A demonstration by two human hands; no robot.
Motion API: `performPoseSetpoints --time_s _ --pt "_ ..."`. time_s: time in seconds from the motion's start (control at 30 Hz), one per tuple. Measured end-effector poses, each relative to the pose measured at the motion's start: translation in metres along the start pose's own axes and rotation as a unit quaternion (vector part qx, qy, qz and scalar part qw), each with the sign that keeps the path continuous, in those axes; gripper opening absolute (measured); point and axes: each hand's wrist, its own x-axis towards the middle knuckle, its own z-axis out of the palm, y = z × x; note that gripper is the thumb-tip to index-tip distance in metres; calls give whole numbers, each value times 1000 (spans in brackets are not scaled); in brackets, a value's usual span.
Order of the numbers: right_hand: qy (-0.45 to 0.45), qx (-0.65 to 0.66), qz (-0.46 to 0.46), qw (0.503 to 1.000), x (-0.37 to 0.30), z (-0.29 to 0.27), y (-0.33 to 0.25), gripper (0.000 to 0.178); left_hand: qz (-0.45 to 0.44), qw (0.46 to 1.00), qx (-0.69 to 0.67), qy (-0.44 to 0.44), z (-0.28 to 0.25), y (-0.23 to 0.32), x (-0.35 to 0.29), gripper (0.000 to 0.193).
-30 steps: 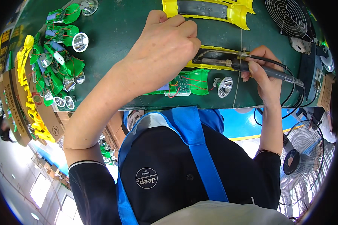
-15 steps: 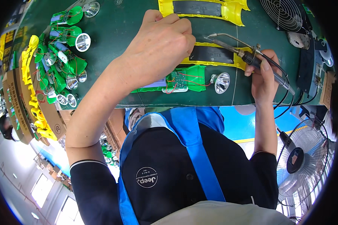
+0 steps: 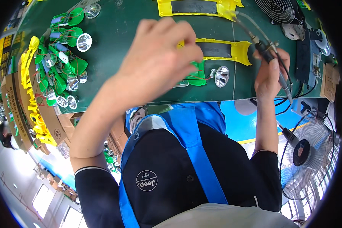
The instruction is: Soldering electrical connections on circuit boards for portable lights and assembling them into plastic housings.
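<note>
Right grip (image 3: 269, 78) is closed round a black-handled, pen-shaped soldering iron (image 3: 263, 50), which has a slim metal shaft and a thin metal tube alongside. The iron's long axis slants up and leftward, away from the black-shirted torso (image 3: 163, 163). Its working end blurs near the right end of a long yellow plastic shell with a dark grey strip (image 3: 165, 8); from my remote post I cannot tell whether they touch.

Key relation: the nearer yellow plastic shell (image 3: 241, 52), also grey-stripped, lies left of the right grip, its long axis running left to right. The left grip (image 3: 161, 57) overlaps its left end in my view, so I judge the left side nearer. That grip is curled and blurred; I cannot tell whether it pinches anything.

Closer to the torso, partly hidden by the left grip: a green plastic shell (image 3: 197, 76), a round silver reflector (image 3: 221, 76) just beside its right end.

Surface (image 3: 114, 34) is dark green and flat. A cluster of green lamp parts (image 3: 76, 67) sits at its left, a round wire-guarded fan (image 3: 277, 9) at upper right.

Room: brown cardboard box (image 3: 51, 119) at left, pedestal fan (image 3: 302, 152) lower right, blue floor (image 3: 233, 127) below.
</note>
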Motion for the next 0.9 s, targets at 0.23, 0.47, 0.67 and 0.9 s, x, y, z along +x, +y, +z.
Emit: performPoseSetpoints --time_s 0.23,0.47,0.67,0.9 --pt "22 31 1 999 17 23 15 27 25 994 13 107 40 7 -15 18" --pt "10 89 83 993 -7 69 4 28 -42 986 8 161 57 18 -3 15" --pt "17 185 123 975 -3 37 -1 27 -97 991 63 73 52 15 2 9" --pt "-128 -1 243 961 28 -16 -23 23 -112 990 42 -73 34 9 17 5"
